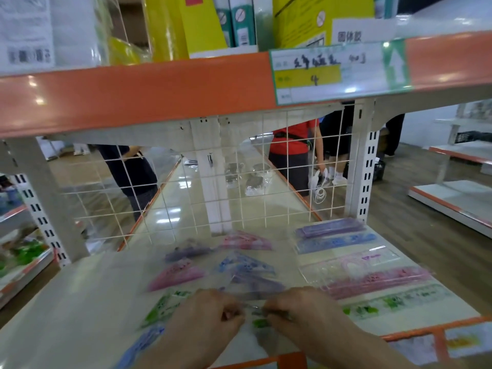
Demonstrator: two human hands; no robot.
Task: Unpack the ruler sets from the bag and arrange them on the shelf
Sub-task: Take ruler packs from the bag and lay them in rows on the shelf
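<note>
Both hands meet at the front of the white shelf (pixel 66 302). My left hand (pixel 210 312) and my right hand (pixel 300 310) pinch the near edge of a clear plastic bag (pixel 247 286) that lies on the shelf. Blurred ruler sets show through or around it: pink (pixel 175 272), blue (pixel 245 265), purple (pixel 186 251) and green (pixel 165 304) triangles. On the right, packed ruler sets lie in a column: purple (pixel 330 227), blue (pixel 338 242), pink (pixel 372 280) and green (pixel 394 302).
A white wire grid (pixel 202 187) closes the back of the shelf. An orange-edged upper shelf (pixel 133 91) with a price label (pixel 338 73) hangs overhead, holding yellow packs (pixel 202 25). Beyond the grid people stand in the aisle, one in a red shirt (pixel 292 139). Low shelves (pixel 452 201) stand at right.
</note>
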